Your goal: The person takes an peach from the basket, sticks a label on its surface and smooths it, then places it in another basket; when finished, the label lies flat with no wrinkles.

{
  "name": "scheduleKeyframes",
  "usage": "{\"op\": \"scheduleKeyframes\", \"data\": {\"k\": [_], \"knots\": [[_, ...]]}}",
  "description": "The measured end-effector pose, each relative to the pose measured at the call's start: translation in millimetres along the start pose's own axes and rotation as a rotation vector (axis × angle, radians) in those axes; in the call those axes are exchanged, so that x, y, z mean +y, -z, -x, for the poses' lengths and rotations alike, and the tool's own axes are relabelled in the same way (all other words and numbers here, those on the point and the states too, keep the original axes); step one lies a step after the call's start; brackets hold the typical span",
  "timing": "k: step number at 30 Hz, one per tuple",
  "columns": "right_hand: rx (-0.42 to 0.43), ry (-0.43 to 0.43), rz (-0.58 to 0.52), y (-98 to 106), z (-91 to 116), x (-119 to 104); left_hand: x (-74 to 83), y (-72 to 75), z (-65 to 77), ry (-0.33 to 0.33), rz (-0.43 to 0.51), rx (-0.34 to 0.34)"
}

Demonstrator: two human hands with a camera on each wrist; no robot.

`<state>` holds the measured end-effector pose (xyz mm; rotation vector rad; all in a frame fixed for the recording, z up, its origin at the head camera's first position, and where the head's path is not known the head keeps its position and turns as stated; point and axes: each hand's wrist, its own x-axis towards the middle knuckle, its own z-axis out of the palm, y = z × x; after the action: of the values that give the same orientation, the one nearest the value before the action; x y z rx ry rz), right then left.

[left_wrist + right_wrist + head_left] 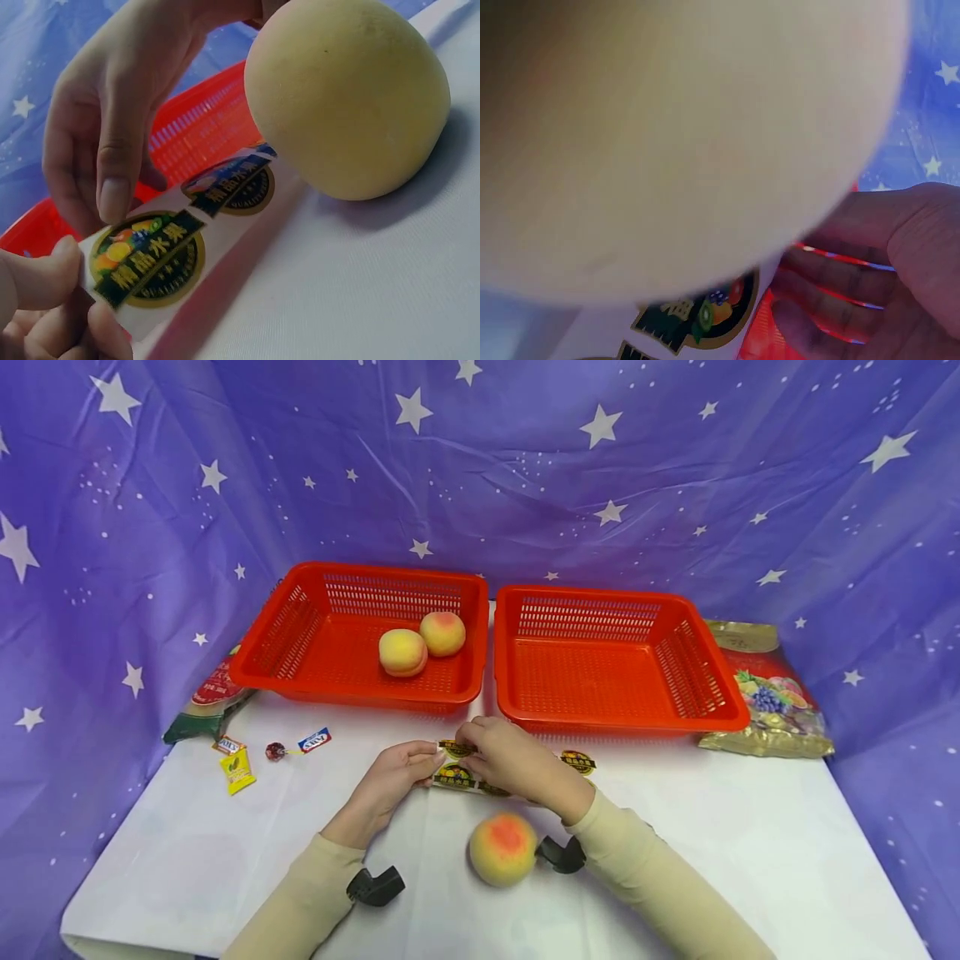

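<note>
Left hand (393, 781) pinches the left end of the sticker strip (455, 775), mid-table on the near side of the red baskets (577, 672)! Right hand (517, 764) is bent over that same end, though whether it grips anything, I can't tell. Looks like a sticker being picked loose, and the next move calls for a clean lift by its edge, with a peach (504, 849) sitting just nearer than the strip

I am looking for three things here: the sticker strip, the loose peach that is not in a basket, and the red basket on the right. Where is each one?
Sticker strip (217, 232): left wrist view, its white backing.
Loose peach (503, 849): head view, its middle.
Right red basket (585, 677): head view, its inner floor.
</note>
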<state>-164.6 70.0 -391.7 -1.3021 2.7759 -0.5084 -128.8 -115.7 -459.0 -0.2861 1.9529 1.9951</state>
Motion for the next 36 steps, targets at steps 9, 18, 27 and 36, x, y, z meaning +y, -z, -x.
{"op": "scheduleKeyframes", "data": {"k": [9,18,27,36], "knots": [[0.013,-0.003,0.013,5.2,0.7,4.8,4.8,-3.1,1.8,-0.034,-0.026,-0.076],[0.003,-0.032,0.001,8.6,0.5,4.1,5.2,-6.1,3.8,-0.056,-0.03,-0.078],[-0.032,-0.047,0.026,6.9,0.5,1.8,4.1,-7.3,4.3,-0.061,-0.06,-0.044],[-0.004,0.01,0.07,5.4,3.1,0.2,2.5,-9.3,8.3,-0.063,-0.08,-0.035]]}}
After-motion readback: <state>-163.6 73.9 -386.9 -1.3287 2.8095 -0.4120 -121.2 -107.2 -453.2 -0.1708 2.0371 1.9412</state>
